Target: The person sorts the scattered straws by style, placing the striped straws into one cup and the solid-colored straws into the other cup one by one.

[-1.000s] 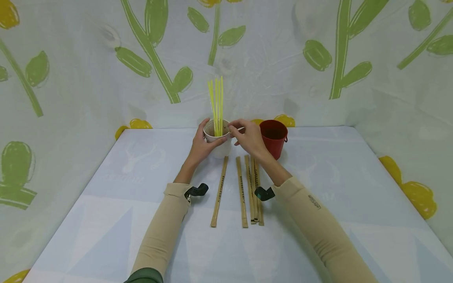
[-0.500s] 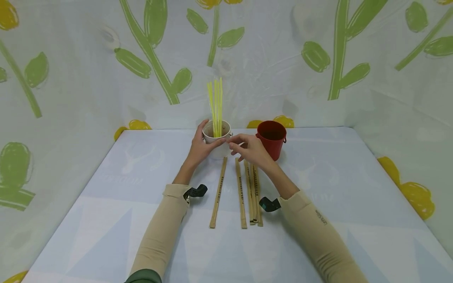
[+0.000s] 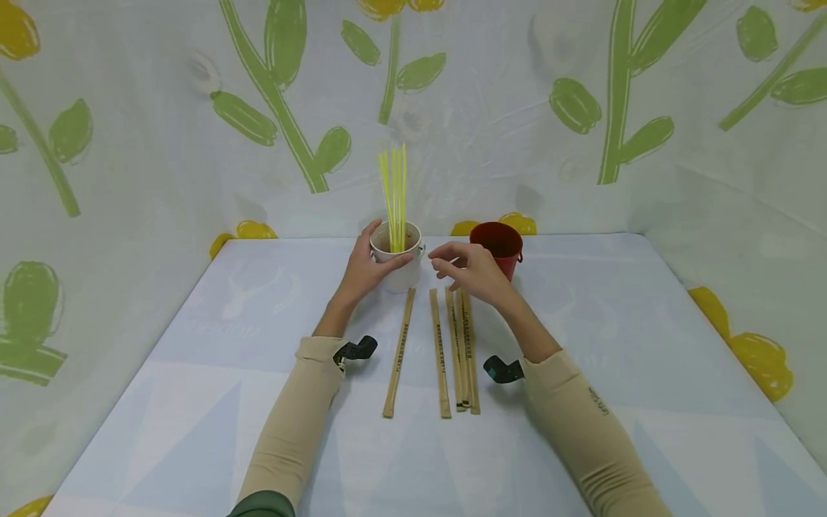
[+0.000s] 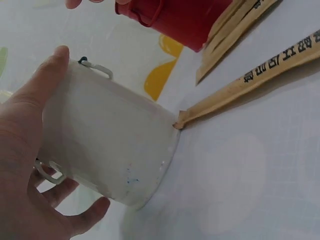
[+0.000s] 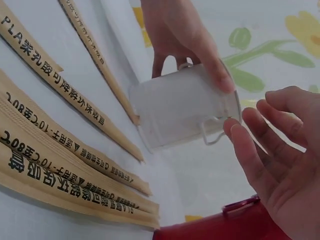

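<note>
A small white bucket (image 3: 404, 273) stands upright on the table, holding several thin yellow sticks (image 3: 394, 190) that rise above its rim. My left hand (image 3: 365, 267) grips the bucket from the left, its thumb across the near side below the rim. Just right of the bucket is my right hand (image 3: 474, 271), fingers loosely bent and nothing between them. In the right wrist view, its fingertips (image 5: 235, 131) appear close to the bucket's side loop (image 5: 212, 131). Closer to me lie several long straws in brown paper wrappers (image 3: 441, 352), printed with dark characters.
A red bucket (image 3: 507, 248) stands at the back right, partly hidden behind my right hand. The pale table (image 3: 258, 402) meets a cloth wall (image 3: 478, 143) printed with green stems and yellow flowers. One wrapped straw (image 3: 399, 352) lies apart on the left.
My right hand has left the white bucket's rim and drawn back to the right, its fingers loosening. The left hand keeps its grip on the bucket; the straws lie where they were.
</note>
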`<action>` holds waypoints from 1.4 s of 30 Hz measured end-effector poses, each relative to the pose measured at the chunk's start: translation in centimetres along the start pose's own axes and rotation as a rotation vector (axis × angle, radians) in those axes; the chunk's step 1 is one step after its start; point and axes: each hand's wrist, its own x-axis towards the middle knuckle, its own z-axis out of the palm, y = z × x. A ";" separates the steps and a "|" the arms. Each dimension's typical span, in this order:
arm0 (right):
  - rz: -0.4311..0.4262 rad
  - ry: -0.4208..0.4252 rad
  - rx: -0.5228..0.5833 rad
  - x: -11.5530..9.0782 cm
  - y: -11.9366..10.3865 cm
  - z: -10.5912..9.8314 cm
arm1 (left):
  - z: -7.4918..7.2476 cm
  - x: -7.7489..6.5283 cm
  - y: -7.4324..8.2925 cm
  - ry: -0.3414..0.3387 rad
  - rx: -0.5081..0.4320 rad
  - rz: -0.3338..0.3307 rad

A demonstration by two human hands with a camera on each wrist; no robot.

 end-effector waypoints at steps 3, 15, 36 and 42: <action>0.000 -0.001 -0.022 0.0 0.1 -0.3 | -0.1 -0.1 0.1 -0.006 0.034 0.001; -0.112 0.111 -0.240 -0.5 -0.7 -2.2 | -1.6 -0.4 3.0 0.028 0.158 0.053; -0.032 0.366 -0.393 -0.8 3.1 -6.0 | -1.3 -3.7 7.6 0.238 -0.002 0.409; 0.095 0.258 -0.280 -0.6 4.9 -6.1 | -0.8 -5.3 7.2 0.119 0.037 0.383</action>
